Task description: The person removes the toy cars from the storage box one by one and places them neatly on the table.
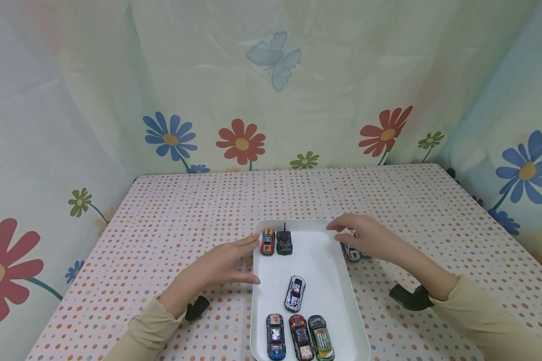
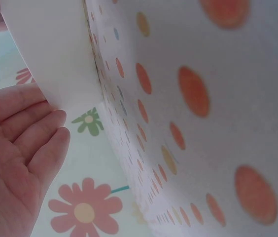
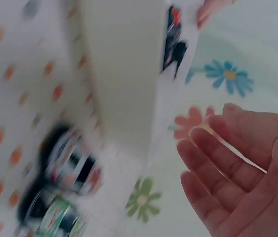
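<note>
A white tray (image 1: 339, 281) lies on the dotted tablecloth and holds several toy cars. An orange car (image 1: 267, 241) and a black car (image 1: 284, 242) sit at its far end, a silver car (image 1: 295, 293) in the middle, and three cars (image 1: 300, 337) at the near end. My left hand (image 1: 248, 258) rests with straight fingers against the tray's left rim; in the left wrist view the open left hand (image 2: 20, 148) lies by the tray wall (image 2: 55, 49). My right hand (image 1: 343, 225) hovers open by the tray's far right corner, above toy cars (image 1: 352, 253) outside the tray. The right wrist view shows its empty palm (image 3: 237, 168).
The table (image 1: 198, 210) is covered with a dotted cloth and backed by flowered curtains (image 1: 239, 140). Blurred toy cars (image 3: 65, 182) lie beside the tray wall (image 3: 124, 74) in the right wrist view. Black wrist mounts (image 1: 411, 297) sit on both forearms.
</note>
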A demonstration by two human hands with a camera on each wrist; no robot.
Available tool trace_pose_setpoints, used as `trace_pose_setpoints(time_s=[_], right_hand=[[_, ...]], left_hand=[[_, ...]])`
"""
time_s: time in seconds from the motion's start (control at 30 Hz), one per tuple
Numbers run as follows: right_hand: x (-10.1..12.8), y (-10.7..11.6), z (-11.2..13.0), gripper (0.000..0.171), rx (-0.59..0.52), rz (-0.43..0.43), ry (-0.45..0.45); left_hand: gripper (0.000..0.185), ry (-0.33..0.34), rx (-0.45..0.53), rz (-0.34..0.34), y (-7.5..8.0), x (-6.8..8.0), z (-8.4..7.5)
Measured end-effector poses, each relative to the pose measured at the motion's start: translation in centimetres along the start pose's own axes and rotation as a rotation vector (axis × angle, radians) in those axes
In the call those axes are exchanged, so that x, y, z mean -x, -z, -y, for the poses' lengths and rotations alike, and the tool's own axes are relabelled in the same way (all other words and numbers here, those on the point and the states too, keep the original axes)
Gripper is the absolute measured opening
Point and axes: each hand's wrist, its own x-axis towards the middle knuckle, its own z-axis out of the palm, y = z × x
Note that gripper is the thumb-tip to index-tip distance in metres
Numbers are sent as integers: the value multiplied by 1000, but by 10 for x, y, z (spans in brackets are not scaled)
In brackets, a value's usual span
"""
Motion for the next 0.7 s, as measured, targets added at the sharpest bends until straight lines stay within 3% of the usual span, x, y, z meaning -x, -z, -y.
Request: trace_pose_setpoints(time_s=[0.17,0.3,0.47,0.7], right_hand=[[-8,-13,27,24,-65,92,123],[-14,-25,37,21,-127,182,153],[-20,-38,42,17,-105,264,108],[-18,-56,54,31,13,322,-18]], left_hand=[[93,7,6,5,1,0,-1],[93,10,-2,6,1,-1,0],[91,11,-10,5,1,-2,0],[90,16,-1,3,0,-1,0]])
